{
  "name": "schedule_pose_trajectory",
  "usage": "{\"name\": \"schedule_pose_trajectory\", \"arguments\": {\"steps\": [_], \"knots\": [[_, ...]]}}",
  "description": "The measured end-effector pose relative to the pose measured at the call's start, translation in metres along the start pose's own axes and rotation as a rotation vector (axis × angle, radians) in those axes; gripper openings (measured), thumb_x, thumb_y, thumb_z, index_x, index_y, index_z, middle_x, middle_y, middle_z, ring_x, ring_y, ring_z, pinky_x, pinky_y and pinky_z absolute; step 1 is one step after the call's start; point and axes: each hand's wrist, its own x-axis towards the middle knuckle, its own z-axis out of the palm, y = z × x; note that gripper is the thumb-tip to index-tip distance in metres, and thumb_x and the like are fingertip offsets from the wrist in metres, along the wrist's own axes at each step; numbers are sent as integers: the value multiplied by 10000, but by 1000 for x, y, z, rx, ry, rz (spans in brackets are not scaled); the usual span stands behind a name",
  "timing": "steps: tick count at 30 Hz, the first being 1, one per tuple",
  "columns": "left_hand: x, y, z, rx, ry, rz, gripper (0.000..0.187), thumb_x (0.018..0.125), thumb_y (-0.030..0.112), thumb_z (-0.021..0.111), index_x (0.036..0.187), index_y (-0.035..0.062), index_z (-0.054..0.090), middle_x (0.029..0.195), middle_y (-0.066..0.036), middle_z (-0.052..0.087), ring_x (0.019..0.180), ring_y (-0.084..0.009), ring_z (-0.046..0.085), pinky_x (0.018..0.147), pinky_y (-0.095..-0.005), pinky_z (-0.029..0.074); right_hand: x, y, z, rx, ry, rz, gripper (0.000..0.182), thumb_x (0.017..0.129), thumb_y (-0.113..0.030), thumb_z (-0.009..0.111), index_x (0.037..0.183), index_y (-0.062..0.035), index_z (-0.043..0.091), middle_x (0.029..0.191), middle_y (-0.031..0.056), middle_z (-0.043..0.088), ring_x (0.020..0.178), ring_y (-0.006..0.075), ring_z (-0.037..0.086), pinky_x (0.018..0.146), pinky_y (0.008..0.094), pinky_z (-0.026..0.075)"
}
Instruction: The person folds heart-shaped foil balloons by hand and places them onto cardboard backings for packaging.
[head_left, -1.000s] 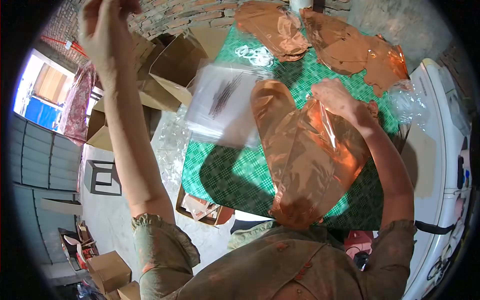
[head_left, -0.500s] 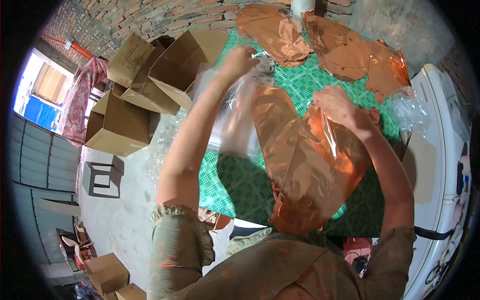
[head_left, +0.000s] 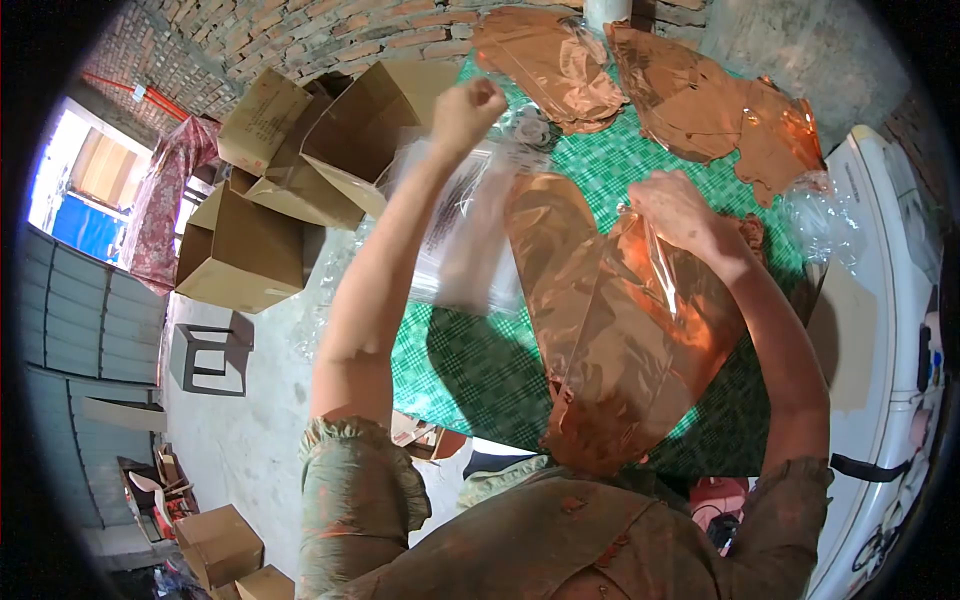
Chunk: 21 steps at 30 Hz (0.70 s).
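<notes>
A large copper-coloured foil balloon (head_left: 610, 350), flat and creased, lies over the near part of the green checked tablecloth (head_left: 470, 380) and reaches to my lap. My right hand (head_left: 675, 210) pinches its upper edge, where the foil gathers into shiny folds. My left hand (head_left: 468, 115) is raised, fingers curled closed, above a stack of clear plastic bags (head_left: 465, 235). Whatever may be inside those fingers is hidden. Close to its right sits a crumpled clear plastic piece (head_left: 532, 128).
More flat copper-coloured foil sheets (head_left: 550, 70) lie along the table's far side. Open cardboard boxes (head_left: 240, 245) stand to the left. A white appliance (head_left: 870, 330) borders the table's right side. A small grey stool (head_left: 210, 358) is on the floor.
My left hand has moved a little to the left, away from the crumpled clear plastic piece. My right hand keeps its pinch on the foil balloon, almost unmoved.
</notes>
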Motion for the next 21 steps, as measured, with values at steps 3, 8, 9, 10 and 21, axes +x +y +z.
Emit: {"name": "schedule_pose_trajectory", "arguments": {"steps": [3,8,9,10,21], "knots": [[2,15,-34,-199,-14,-8,111,985,79,633,1006,-29,648,926,-83,695,833,-167,680,788,-308,573,3,2,3,-3,-9,5,41,877,-73,648,913,-56,655,880,131,709,957,353,675,816,496,510],[-27,54,-94,-417,63,16,99,997,58,629,1040,-31,619,980,-106,695,863,-172,683,825,-310,574,4,-3,-2,-29,-49,33,51,882,-64,637,919,-47,668,890,148,716,956,363,686,808,498,527],[-35,59,-106,-427,60,65,88,997,44,627,1039,-33,621,975,-103,695,877,-173,683,833,-305,568,4,-2,-2,-22,-48,24,55,882,-63,637,922,-46,671,895,151,719,958,364,689,806,500,530],[-44,64,-115,-438,85,50,82,994,37,630,1039,-31,624,966,-98,693,876,-169,680,834,-307,564,4,-1,-2,-16,-46,15,59,881,-62,637,925,-45,674,899,154,721,961,366,691,805,502,533],[-99,-1,-114,-79,-138,-107,101,960,43,644,1027,-18,600,920,-71,671,833,-142,678,818,-315,563,8,0,-5,-83,-93,14,100,883,-86,651,976,-62,682,963,152,730,993,372,696,803,503,544]]}}
